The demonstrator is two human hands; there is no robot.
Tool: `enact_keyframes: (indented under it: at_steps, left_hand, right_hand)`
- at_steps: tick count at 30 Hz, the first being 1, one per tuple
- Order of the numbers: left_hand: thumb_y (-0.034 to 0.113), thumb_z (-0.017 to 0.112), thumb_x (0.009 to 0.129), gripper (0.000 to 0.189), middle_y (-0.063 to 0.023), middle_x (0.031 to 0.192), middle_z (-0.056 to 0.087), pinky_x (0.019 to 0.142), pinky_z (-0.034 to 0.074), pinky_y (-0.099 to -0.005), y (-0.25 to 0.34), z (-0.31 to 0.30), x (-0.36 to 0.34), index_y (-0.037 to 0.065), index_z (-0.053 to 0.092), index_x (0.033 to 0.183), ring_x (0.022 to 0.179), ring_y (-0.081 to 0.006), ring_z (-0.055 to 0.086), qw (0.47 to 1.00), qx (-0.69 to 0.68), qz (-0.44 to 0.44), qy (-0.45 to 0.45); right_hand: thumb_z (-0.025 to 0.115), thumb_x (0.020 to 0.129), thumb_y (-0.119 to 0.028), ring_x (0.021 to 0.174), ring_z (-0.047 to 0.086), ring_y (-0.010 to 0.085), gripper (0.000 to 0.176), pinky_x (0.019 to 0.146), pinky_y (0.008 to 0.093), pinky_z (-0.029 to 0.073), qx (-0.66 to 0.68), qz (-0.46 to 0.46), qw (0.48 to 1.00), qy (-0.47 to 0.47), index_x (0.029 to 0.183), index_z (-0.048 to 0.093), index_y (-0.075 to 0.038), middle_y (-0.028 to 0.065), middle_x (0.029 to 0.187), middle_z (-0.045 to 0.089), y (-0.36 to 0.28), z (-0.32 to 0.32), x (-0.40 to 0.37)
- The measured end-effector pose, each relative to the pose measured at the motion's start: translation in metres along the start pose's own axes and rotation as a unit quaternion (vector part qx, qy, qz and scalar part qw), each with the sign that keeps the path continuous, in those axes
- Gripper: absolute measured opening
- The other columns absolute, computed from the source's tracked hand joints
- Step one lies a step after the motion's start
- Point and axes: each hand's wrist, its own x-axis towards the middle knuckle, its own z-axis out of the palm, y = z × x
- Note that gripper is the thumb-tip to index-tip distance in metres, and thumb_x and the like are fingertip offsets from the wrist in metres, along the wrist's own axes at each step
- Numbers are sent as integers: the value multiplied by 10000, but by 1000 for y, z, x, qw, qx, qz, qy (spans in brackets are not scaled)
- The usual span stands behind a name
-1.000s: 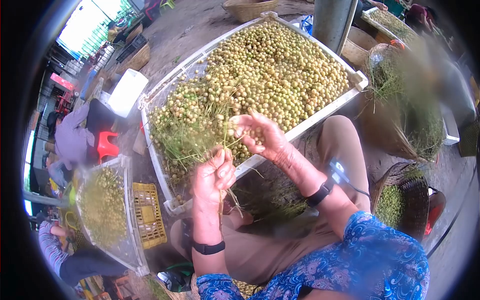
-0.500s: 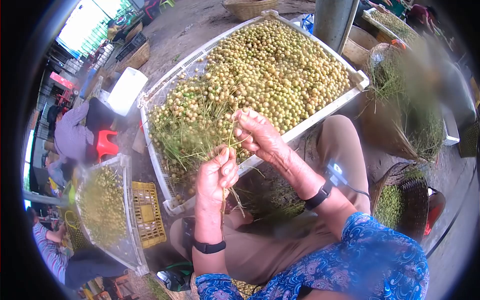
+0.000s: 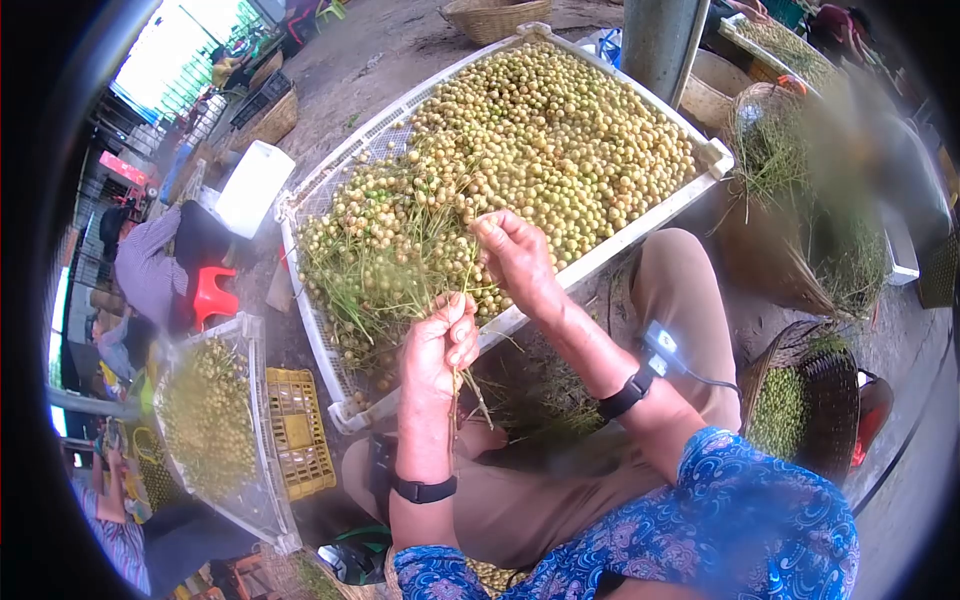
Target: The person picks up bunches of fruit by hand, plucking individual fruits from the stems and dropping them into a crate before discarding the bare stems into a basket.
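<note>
A white mesh tray [image 3: 640,228] holds a heap of small round yellow-green fruit [image 3: 560,130], with green stems [image 3: 350,295] tangled among the fruit at its left side. Over the tray's near edge, my left hand [image 3: 442,340] is closed round a bunch of thin stems whose ends hang below the fist [image 3: 482,395]. Just above it and to the right, my right hand [image 3: 515,255] is pinched at the upper part of the bunch, near the fruit. What lies between its fingertips is too small to make out.
A metal post [image 3: 662,45] stands behind the tray's right corner. Baskets of stems [image 3: 775,240] and green fruit [image 3: 780,415] are at the right. At the left are a second tray [image 3: 265,430], a yellow crate [image 3: 300,430], a red stool [image 3: 215,293] and other people.
My right hand has risen slightly and moved a little away from my left hand, which has shifted slightly right. Both still stay at the stems.
</note>
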Motion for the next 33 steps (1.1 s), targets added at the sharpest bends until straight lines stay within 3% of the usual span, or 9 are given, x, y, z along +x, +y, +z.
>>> enact_keyframes:
  at_steps: [4, 11, 14, 18, 22, 24, 26, 28, 33]
  left_hand:
    - [160, 445, 871, 176, 11, 531, 421, 314, 262, -198, 2, -1, 2, 0, 516, 862, 325, -67, 324, 1000, -8, -3, -7]
    - [171, 472, 858, 168, 17, 511, 405, 315, 243, -192, 0, -5, 19, 13, 522, 830, 327, -59, 312, 1000, 7, -20, 20]
    - [180, 474, 856, 171, 20, 510, 406, 312, 244, -194, 0, -2, 23, 18, 524, 832, 327, -62, 317, 999, 8, -23, 22]
    - [182, 444, 875, 182, 15, 524, 416, 310, 273, -204, 6, -5, 31, 19, 516, 836, 328, -70, 329, 1000, -21, -19, -1]
    - [185, 438, 878, 186, 13, 522, 419, 310, 267, -209, 7, -5, 34, 24, 521, 836, 322, -73, 326, 999, -31, -24, -6]
    - [187, 435, 881, 189, 12, 523, 422, 308, 259, -208, 8, -3, 32, 24, 520, 835, 322, -71, 326, 1000, -15, -17, 1]
    - [190, 433, 882, 191, 12, 520, 422, 307, 251, -206, 8, -3, 31, 27, 521, 837, 321, -70, 326, 999, -12, -11, -34]
    - [194, 432, 883, 193, 12, 519, 423, 306, 247, -207, 8, -2, 29, 31, 523, 835, 320, -70, 328, 999, -9, -5, -35]
    - [183, 448, 870, 189, -5, 518, 426, 328, 268, -204, 9, -1, 25, 11, 526, 853, 330, -84, 341, 998, -39, -21, -40]
  right_hand:
    - [518, 848, -181, 368, 304, 14, 115, 310, 148, 216, 253, 205, 936, -136, 821, 544, -73, -31, 560, 482, -4, -25, 16]
    - [569, 810, -197, 349, 311, 10, 117, 294, 163, 171, -63, 298, 939, -158, 805, 606, -86, -6, 562, 548, -34, -43, 49]
    - [568, 809, -224, 336, 301, 22, 168, 289, 168, 179, -317, 196, 922, -99, 733, 595, -77, -49, 492, 481, -57, -43, 67]
    - [535, 830, -209, 344, 318, 28, 165, 277, 165, 193, -63, 246, 950, -182, 770, 554, -57, -20, 560, 504, -69, -69, 108]
    - [512, 843, -277, 526, 511, 98, 261, 388, 180, 408, -207, 147, 963, -90, 925, 532, -31, 83, 755, 555, -76, -57, 118]
    - [475, 853, -331, 760, 588, 204, 374, 562, 270, 512, -587, 6, 807, -63, 1114, 482, -63, 182, 986, 526, -83, -53, 120]
    - [441, 847, -414, 943, 541, 293, 474, 738, 361, 501, -694, -158, 694, -112, 1212, 426, -113, 203, 1174, 446, -57, -81, 144]
    - [433, 848, -422, 929, 547, 283, 488, 732, 361, 505, -462, -4, 870, -173, 1212, 422, -97, 201, 1159, 464, -63, -68, 117]
    - [451, 874, -283, 831, 582, 153, 353, 593, 252, 505, -39, 196, 941, -272, 1130, 483, -43, 114, 1007, 569, -36, -58, 93]
